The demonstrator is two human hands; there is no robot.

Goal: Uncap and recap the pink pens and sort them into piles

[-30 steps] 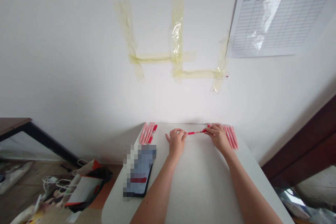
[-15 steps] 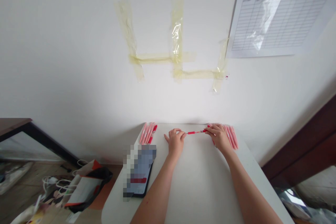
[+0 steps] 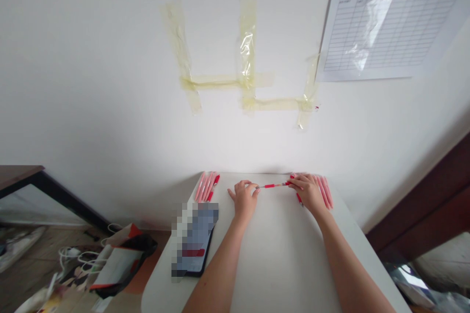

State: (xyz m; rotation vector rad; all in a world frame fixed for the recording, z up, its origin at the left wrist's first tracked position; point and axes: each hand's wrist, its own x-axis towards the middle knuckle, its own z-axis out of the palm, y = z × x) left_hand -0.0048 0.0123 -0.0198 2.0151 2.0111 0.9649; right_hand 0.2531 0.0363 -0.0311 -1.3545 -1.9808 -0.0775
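A slim pen (image 3: 270, 186) with red sections and a clear barrel spans level between my hands over the far part of the white table (image 3: 282, 254). My left hand (image 3: 245, 198) pinches its thin left end between thumb and forefinger, the other fingers bent or spread. My right hand (image 3: 307, 191) grips the red right end. Beneath and beside the right hand lie several pink pens (image 3: 325, 191) and a red pen (image 3: 299, 199), partly hidden by it. To the left, several pink pens (image 3: 204, 187) lie side by side next to a red pen (image 3: 210, 196).
A phone (image 3: 200, 239), partly pixelated, lies at the table's left edge. The white wall (image 3: 128, 83) with yellowed tape (image 3: 247, 49) and a printed sheet (image 3: 385, 29) rises behind. Bags (image 3: 121, 264) and cables stand on the floor at left; dark wooden furniture (image 3: 433, 215) is at right.
The pen has shifted slightly to the right with my right hand. My left hand has moved slightly left, and a thin dark tip now shows at its fingers.
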